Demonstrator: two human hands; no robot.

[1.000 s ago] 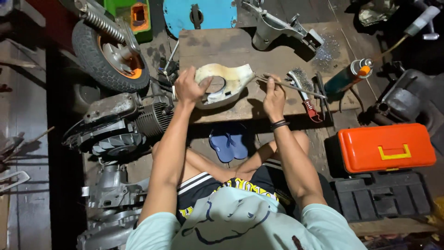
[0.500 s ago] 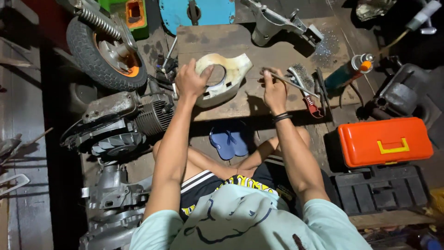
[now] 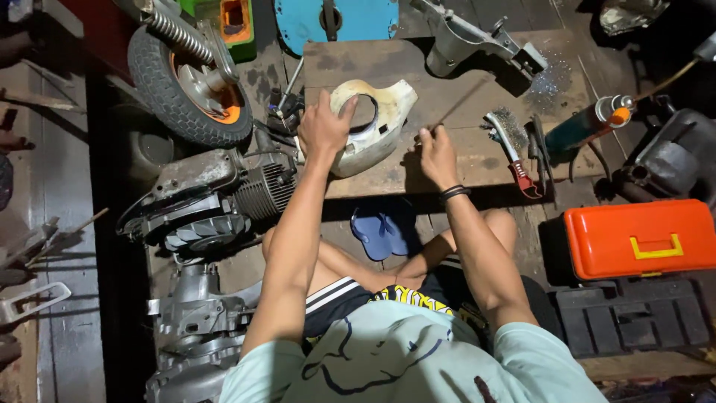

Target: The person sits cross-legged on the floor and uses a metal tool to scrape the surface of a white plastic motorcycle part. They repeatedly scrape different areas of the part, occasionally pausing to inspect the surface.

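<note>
Sat on the floor before a low wooden counter (image 3: 477,160), both hands out over it. Left hand (image 3: 322,128) spread on top of a cream-coloured engine cowling (image 3: 371,127), fingers (image 3: 344,109) apart and draped over its rim beside the round opening, pressing it to the counter. Right hand (image 3: 436,153) just to the right of that cowling, fingers pinched together on a thin rod-like tool (image 3: 461,104), probably a file or pick, though too thin and dim to name with confidence. Long axis of the tool slanted up and away to the right, its held end down at the hand and nearest the cowling's right edge; cowling's own long axis tilted the same way, lower left to upper right. Cowling lay leftward from the right-hand fingers, near but apart from them. Counted: one cowling, one rod-like tool, one wire brush (image 3: 507,138) with a red handle further right on the counter, one spray can (image 3: 585,125) at its right edge, one orange toolbox (image 3: 641,239), one tyred wheel (image 3: 186,75), and one pair of blue sandals (image 3: 380,231) below the counter.
</note>
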